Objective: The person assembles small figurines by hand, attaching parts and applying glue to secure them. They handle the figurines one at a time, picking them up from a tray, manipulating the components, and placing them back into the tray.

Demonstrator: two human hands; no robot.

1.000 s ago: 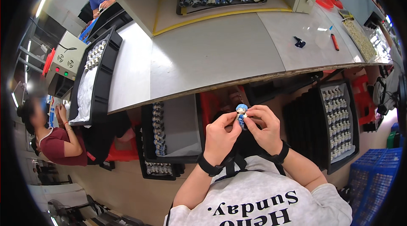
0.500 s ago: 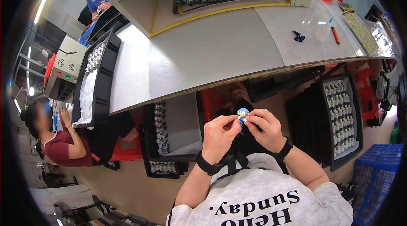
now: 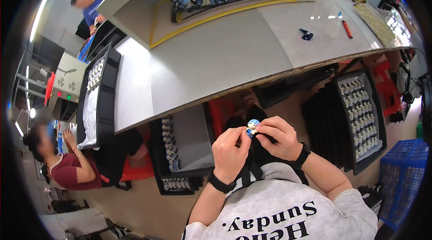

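A small figurine with a blue cap, a pale face and blue clothing is held up over my lap, in front of the table edge. My left hand pinches its lower left side between thumb and fingers. From the other side, my right hand grips it with thumb and fingertips. Both hands are closed on it, and the fingers hide part of its body. Left of my hands, a black tray holds a column of similar blue figurines. To the right, a tray holds rows of white figurine parts.
The grey table spans the front, carrying a dark blue scrap and a red pen-like tool. A booth shelters a black tray of figurines. Blue crates stand right; a co-worker in maroon sits left.
The figurine has tilted and turned between my fingers, moving slightly left. My left hand sits a little lower beside it. The whole view has shifted slightly.
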